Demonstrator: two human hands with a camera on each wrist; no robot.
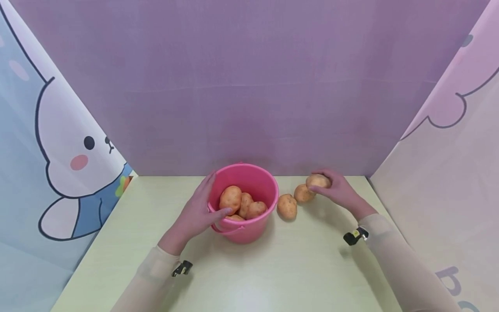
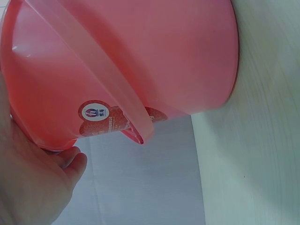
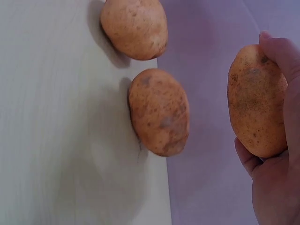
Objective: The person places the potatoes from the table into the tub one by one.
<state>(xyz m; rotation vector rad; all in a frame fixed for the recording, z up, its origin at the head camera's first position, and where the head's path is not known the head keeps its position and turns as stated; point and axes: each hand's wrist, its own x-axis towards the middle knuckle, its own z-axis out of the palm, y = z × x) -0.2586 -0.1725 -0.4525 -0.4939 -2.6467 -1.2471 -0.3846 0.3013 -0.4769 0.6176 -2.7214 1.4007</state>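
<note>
My right hand (image 1: pixel 339 190) holds a potato (image 3: pixel 255 101) between thumb and fingers, raised above the table at the right. Two more potatoes lie below and left of it: one nearer (image 1: pixel 287 207) the bucket, the other (image 3: pixel 159 112) partly behind the held one in the head view. A pink bucket (image 1: pixel 249 232) stands upright with several potatoes (image 1: pixel 231 199) inside. My left hand (image 1: pixel 199 212) grips the bucket's left rim, thumb over the front edge and fingers along the outside. In the left wrist view the bucket's handle (image 2: pixel 103 70) hangs down its side.
The pale table (image 1: pixel 300 268) ends at a purple backdrop (image 1: pixel 249 86) just behind the bucket. Printed cloth panels stand along both sides, a cartoon one (image 1: pixel 78 143) at left and a pink and white one (image 1: pixel 448 173) at right.
</note>
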